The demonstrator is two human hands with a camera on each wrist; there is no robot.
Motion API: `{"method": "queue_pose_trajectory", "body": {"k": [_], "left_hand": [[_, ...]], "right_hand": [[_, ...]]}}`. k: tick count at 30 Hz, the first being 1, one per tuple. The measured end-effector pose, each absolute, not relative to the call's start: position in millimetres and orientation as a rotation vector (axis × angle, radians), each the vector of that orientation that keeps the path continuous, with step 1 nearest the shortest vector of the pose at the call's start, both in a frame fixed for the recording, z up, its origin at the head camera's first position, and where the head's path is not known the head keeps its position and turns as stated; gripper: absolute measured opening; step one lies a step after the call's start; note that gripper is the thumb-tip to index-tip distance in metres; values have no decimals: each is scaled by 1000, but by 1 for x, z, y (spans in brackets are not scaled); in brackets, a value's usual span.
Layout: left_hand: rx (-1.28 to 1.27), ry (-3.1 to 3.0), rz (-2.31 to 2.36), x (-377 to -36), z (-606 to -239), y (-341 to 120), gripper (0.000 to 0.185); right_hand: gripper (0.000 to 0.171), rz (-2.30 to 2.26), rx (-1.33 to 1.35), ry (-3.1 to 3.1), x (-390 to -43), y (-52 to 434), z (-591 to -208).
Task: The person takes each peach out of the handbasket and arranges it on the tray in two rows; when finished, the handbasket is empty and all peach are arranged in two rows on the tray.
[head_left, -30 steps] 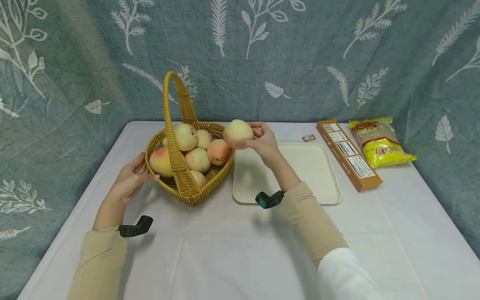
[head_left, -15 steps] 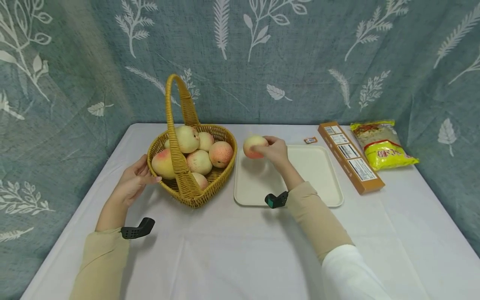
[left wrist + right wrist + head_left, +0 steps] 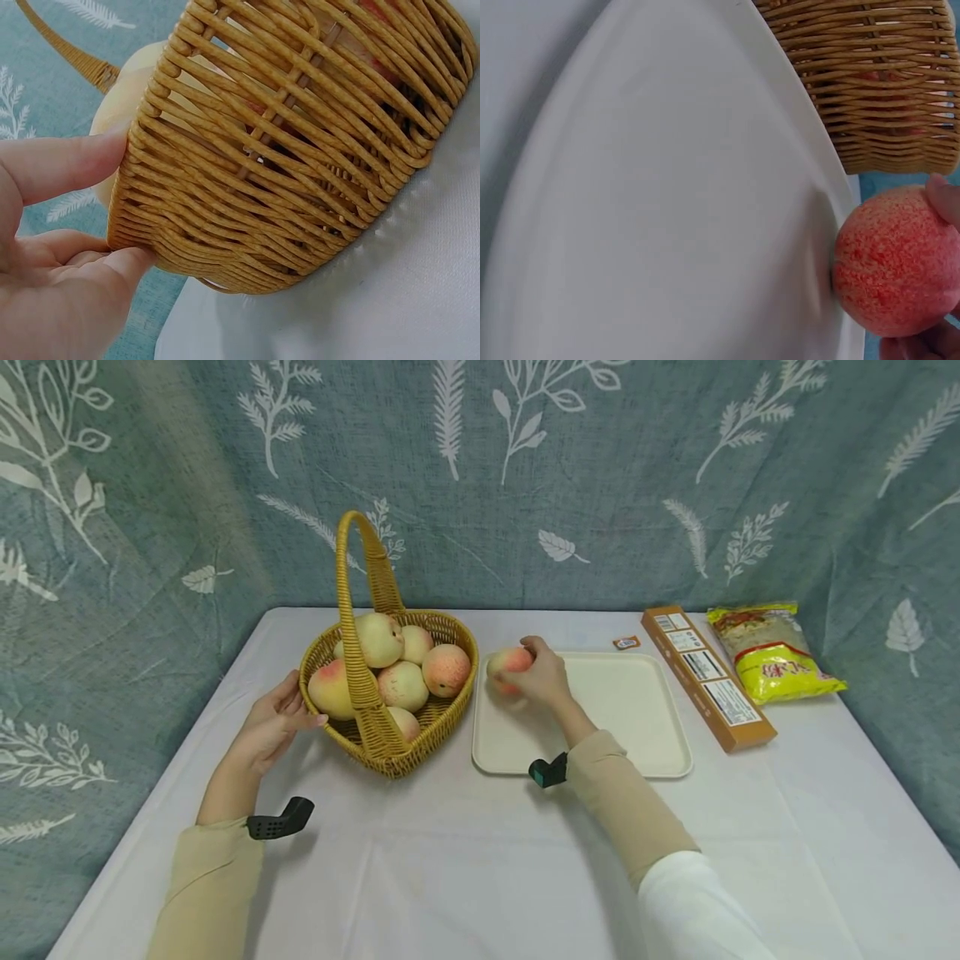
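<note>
My left hand (image 3: 262,731) pinches the near-left rim of a wicker basket (image 3: 431,739), which has a tall arched handle. In the left wrist view, the thumb and fingers hold the edge of the woven wall (image 3: 225,187). Several pale yellow and pink peaches (image 3: 403,685) lie inside the basket. My right hand (image 3: 547,681) holds another peach (image 3: 510,662) at the back left corner of a cream tray (image 3: 607,718). The right wrist view shows this peach's red, speckled side (image 3: 896,262) against the tray's rim; whether it bears on the tray is unclear.
Right of the tray lies a long brown box (image 3: 708,677) with white labels. Beside it is a yellow plastic food packet (image 3: 776,652). A small orange packet (image 3: 626,642) lies behind the tray. A leaf-patterned cloth (image 3: 480,543) hangs behind the white-covered table (image 3: 420,877).
My right hand has carried the peach from beside the basket's right rim down to the tray's back left corner and turned it, red side showing. My left hand keeps its hold on the basket.
</note>
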State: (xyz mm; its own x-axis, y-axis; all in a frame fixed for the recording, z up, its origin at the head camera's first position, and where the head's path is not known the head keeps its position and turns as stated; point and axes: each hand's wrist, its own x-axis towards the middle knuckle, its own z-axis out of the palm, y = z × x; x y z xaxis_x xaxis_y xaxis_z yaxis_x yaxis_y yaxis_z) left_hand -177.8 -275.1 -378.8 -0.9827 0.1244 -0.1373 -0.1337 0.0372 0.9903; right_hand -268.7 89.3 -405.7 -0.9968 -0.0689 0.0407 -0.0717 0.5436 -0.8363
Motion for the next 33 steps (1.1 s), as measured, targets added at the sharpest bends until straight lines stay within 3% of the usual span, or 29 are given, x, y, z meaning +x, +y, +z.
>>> {"method": "queue_pose_trajectory", "body": {"k": [4, 10, 20, 33], "left_hand": [[-15, 2123, 2058, -178, -379, -275, 98], [-30, 2131, 2056, -178, -378, -275, 98], [-18, 2117, 2076, -177, -379, -274, 98], [-44, 2121, 2066, -177, -377, -274, 98]], "right_hand": [[64, 1470, 230, -2787, -269, 88, -406], [81, 1349, 420, -2892, -271, 88, -404], [77, 1370, 158, -2869, -272, 83, -408], [83, 1296, 30, -2866, -277, 71, -403]]}}
